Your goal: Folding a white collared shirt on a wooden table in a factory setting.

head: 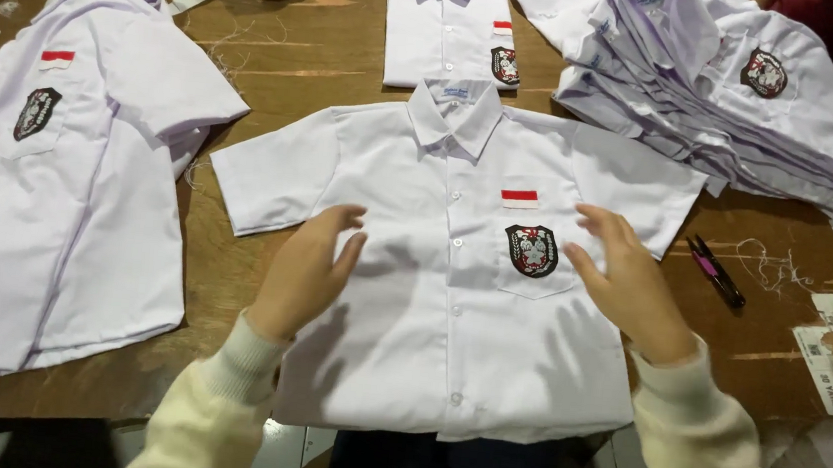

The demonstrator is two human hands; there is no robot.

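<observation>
— Two hands, both yours, rest on the white shirt spread buttoned and face-up on the table. What grips it?

— Nothing. Your left hand lies loose, fingers curled, clasping nothing; your right hand lies flat and unclenched just beside the chest badge.

— Past your right hand?

— Small snips, then a fanned pile of shirts. Beyond your fingertips sits a folded shirt. Left of your left hand lies another open shirt.

The shirt is smooth matt white cloth with glossy plastic buttons; the table is worn, scratched brown wood.
</observation>
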